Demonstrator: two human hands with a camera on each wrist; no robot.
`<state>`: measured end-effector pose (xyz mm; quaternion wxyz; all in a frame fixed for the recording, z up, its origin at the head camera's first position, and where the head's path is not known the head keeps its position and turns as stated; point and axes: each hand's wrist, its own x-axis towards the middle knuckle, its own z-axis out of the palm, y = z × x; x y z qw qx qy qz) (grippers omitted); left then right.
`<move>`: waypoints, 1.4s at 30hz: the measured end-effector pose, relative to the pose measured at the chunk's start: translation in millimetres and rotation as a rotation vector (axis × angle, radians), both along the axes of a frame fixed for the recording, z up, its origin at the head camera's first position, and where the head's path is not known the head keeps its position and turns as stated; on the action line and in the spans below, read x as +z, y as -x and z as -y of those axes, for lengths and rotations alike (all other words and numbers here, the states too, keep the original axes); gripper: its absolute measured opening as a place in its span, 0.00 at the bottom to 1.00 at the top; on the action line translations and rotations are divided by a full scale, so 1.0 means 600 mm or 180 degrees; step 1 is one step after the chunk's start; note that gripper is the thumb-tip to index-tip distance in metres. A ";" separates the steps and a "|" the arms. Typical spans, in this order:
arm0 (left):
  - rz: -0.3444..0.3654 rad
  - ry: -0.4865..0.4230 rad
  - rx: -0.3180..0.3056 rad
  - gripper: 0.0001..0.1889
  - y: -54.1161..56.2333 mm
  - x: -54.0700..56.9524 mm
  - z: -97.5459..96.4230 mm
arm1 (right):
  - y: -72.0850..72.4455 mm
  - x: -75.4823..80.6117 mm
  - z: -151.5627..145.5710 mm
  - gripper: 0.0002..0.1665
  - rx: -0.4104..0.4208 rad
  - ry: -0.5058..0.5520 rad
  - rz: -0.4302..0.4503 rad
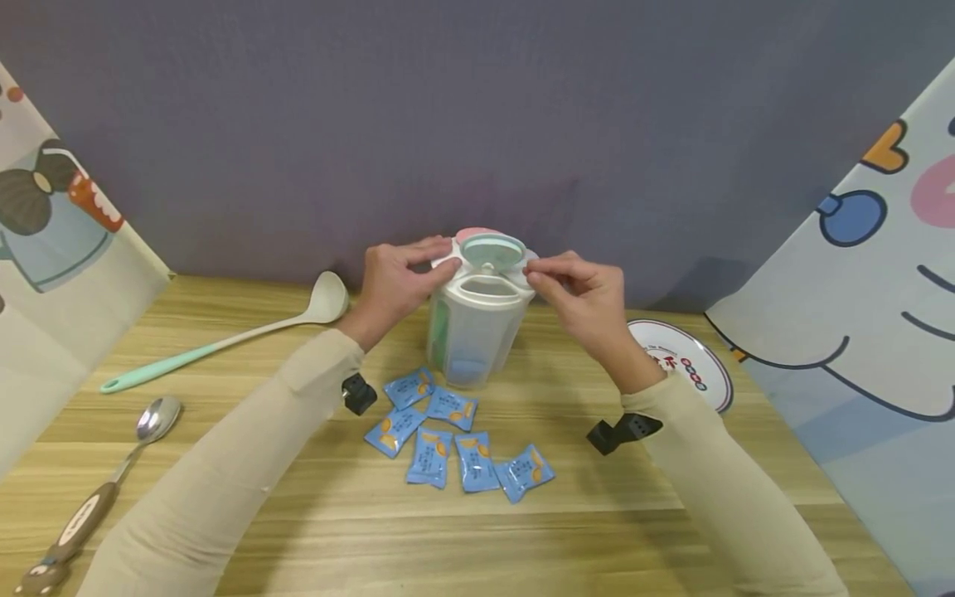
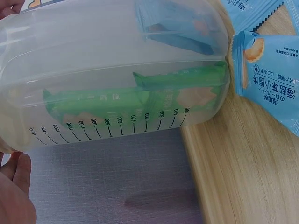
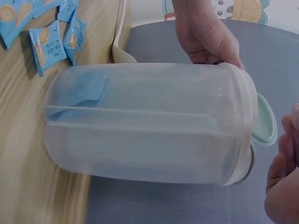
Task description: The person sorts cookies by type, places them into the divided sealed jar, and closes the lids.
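A translucent container [image 1: 477, 340] with a white lid stands upright on the table. The lid's pale green flap [image 1: 493, 250] is raised. Inside are blue packets [image 3: 84, 91] and, in another compartment, green packets [image 2: 103, 105]. My left hand [image 1: 399, 278] grips the lid's left side, its thumb on the front edge and its fingers along the rim. Close by the lid's right edge is my right hand [image 1: 585, 294], thumb and index tips near each other. The right wrist view shows a small gap between those fingers and the lid.
Several blue biscuit packets [image 1: 430, 456] lie before the container. A ladle [image 1: 224, 342] with a green handle and a metal spoon [image 1: 112, 485] lie at left. A white plate [image 1: 690, 365] is partly behind my right forearm. A grey wall [image 1: 477, 124] rises behind.
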<state>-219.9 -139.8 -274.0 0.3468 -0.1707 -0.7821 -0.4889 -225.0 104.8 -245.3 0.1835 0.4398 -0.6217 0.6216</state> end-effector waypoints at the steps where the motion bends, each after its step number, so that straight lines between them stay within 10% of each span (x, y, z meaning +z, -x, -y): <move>1: -0.0012 0.0000 0.0000 0.14 0.000 -0.001 0.000 | -0.001 -0.002 -0.002 0.07 -0.0004 -0.0004 0.0025; 12: -0.0042 0.0019 -0.0002 0.14 0.000 -0.004 0.002 | -0.010 -0.026 -0.025 0.05 -0.0011 -0.0170 0.0132; 32: -0.0104 0.0004 -0.0014 0.14 0.003 -0.002 0.003 | -0.065 -0.120 -0.076 0.06 0.0355 -0.1436 0.0654; 42: 0.0004 -0.0005 -0.0053 0.14 0.002 -0.002 0.005 | -0.042 -0.186 -0.103 0.05 0.0824 -0.2009 0.0889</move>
